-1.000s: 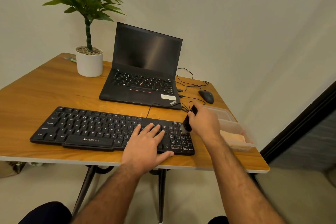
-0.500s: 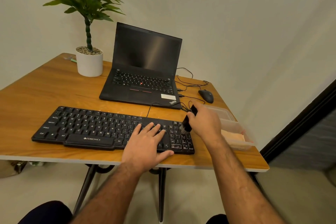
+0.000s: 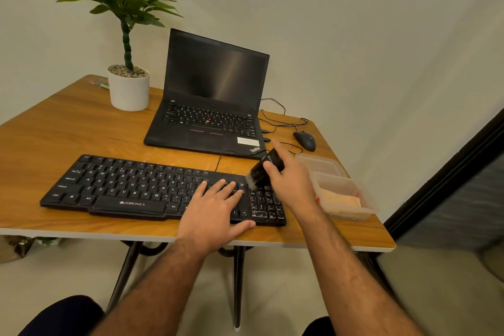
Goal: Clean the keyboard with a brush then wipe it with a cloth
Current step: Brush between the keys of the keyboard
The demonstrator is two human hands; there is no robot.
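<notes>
One black keyboard, white-lettered keys

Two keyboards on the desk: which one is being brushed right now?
The separate black Zebronics keyboard nearest the desk's front edge. The right hand holds the black brush on its right end; the left hand rests on it. The black laptop behind is untouched.

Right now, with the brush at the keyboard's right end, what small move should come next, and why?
Probably a short sweep of the small black brush down across the number pad of the black Zebronics keyboard. The right hand grips it with bristles at the pad's top rows, and the left hand rests flat, steadying the keyboard.
</notes>
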